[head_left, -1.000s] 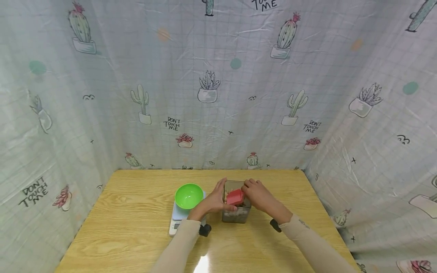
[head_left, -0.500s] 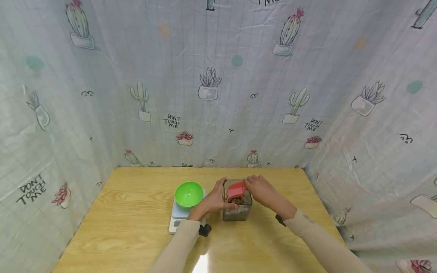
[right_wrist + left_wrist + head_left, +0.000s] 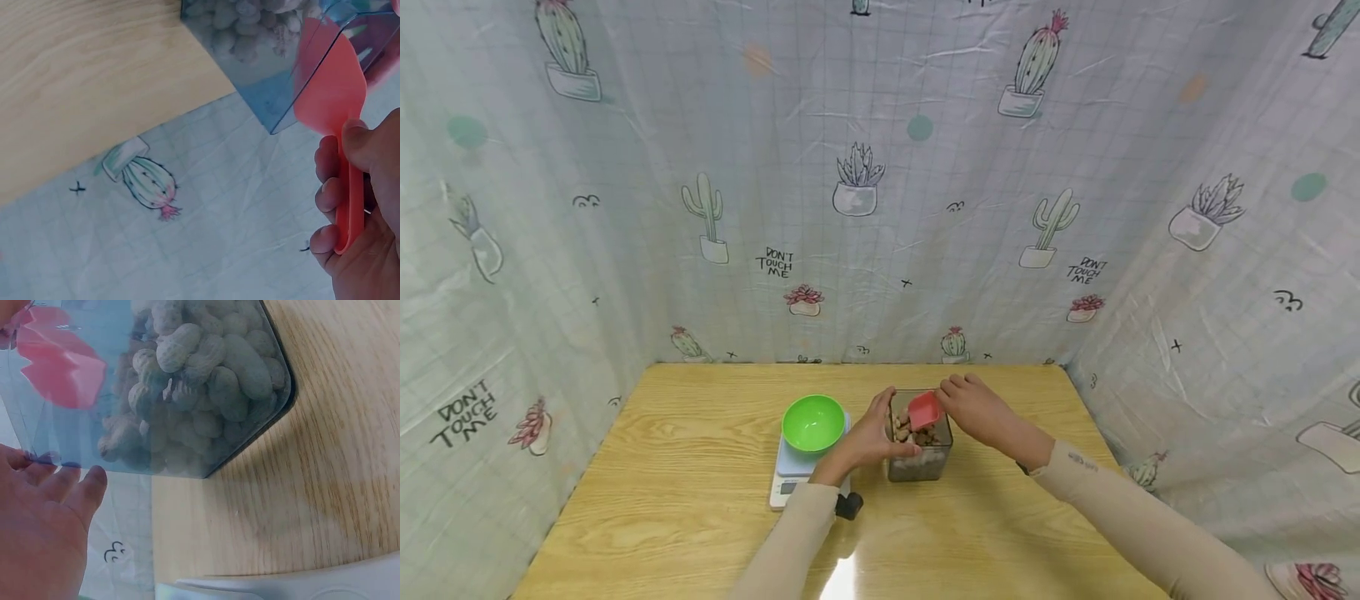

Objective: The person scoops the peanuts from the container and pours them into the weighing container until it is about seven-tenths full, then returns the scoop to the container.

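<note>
A clear, dark-tinted square container (image 3: 916,467) part full of unshelled peanuts (image 3: 206,359) stands on the table. My left hand (image 3: 871,435) holds it from the left, thumb across the near rim and fingers along the far left wall. In my right hand (image 3: 976,410) is a red scoop (image 3: 331,81), its handle wrapped by fingers and thumb. The scoop's blade tilts down inside the container's upper right part, above the peanuts. In the left wrist view the blade (image 3: 62,359) shows through the wall, higher than the nuts. What the blade carries is hidden.
Left of the container, a bright green bowl (image 3: 813,425) sits on a white kitchen scale (image 3: 793,463) with a small display. The left forearm passes close by the scale's right side. A cactus-print curtain (image 3: 865,250) hangs behind the wooden table (image 3: 685,467).
The scoop has risen and shifted right inside the container, with the right hand moving right too. More peanuts show beneath it. My left hand keeps its hold on the container.
</note>
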The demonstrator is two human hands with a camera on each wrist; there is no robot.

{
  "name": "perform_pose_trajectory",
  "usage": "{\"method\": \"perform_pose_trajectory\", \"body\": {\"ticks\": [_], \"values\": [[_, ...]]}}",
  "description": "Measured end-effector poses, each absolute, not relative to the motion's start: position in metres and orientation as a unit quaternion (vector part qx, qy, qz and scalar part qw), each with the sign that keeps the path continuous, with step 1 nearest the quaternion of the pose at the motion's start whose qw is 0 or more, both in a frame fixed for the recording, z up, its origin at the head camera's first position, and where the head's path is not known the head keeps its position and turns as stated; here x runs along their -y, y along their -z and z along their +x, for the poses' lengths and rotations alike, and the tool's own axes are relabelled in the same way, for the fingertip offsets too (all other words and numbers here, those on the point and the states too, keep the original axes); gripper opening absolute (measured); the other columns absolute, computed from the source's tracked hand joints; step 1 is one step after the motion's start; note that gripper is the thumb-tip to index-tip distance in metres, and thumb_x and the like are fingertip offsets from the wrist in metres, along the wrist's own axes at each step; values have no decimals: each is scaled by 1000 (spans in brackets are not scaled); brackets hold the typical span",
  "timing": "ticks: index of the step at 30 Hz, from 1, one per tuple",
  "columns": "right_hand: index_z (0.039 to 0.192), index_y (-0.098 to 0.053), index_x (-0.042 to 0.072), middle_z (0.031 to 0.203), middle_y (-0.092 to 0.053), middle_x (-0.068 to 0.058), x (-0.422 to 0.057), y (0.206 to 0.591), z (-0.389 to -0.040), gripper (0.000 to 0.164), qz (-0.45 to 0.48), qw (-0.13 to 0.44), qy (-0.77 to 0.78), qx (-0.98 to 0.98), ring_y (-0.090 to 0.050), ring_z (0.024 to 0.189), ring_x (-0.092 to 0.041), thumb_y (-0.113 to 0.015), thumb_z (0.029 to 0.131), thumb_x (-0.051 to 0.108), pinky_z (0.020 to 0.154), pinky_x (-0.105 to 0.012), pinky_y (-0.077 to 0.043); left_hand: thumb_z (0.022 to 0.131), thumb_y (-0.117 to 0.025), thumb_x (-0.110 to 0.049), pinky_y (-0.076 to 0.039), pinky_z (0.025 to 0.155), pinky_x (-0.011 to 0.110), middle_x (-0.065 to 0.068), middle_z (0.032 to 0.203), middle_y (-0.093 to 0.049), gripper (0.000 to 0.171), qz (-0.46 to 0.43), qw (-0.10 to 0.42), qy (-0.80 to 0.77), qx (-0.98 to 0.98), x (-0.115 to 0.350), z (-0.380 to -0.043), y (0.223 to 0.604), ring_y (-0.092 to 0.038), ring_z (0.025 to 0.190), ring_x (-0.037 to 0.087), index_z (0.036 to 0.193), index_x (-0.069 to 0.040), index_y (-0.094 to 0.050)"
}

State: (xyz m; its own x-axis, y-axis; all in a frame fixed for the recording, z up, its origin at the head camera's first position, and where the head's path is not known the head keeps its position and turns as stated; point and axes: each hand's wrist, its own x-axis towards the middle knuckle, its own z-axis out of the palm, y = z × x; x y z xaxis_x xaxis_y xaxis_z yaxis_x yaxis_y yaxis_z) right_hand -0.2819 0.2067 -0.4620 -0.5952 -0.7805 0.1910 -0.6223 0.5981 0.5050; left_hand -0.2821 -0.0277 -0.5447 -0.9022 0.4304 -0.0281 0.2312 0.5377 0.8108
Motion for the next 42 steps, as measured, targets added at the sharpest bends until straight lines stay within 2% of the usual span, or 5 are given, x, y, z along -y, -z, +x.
{"method": "perform_pose_trajectory", "body": {"ticks": [12,19,23,35,42], "values": [[110,-68,14,105,-66,0,-186,443,-276,23,393,203,316,839,-58,94,-18,-72,90,26,80,-33,-44,70,-79,-64,-42,107,52,6,166,-9,122,192,122,-445,-866,30,-284,546,-35,145,34,160,-28,-5],[112,-67,15,106,-65,1,-184,461,-278,28,389,183,350,833,-56,93,-18,-71,90,32,78,-31,-41,70,-80,-63,-40,110,51,5,166,-10,123,193,125,-456,-860,28,-284,552,-31,147,32,160,-27,-5],[108,-68,15,103,-66,0,-187,466,-283,24,400,176,331,836,-57,91,-18,-71,90,30,76,-31,-41,70,-80,-63,-40,111,51,5,166,-10,122,195,122,-456,-860,27,-283,552,-30,147,32,160,-27,-5],[113,-71,13,106,-70,-2,-191,456,-299,25,411,94,276,864,-65,98,-19,-72,89,20,89,-36,-51,69,-80,-63,-38,112,51,5,166,-14,121,191,109,-452,-864,26,-285,550,-30,147,31,160,-26,-8],[110,-69,11,104,-69,-4,-201,468,-297,24,411,140,251,865,-64,96,-21,-74,89,21,86,-37,-50,69,-80,-63,-38,112,52,6,166,-14,122,188,104,-450,-867,25,-283,549,-32,146,32,160,-24,-8]]}}
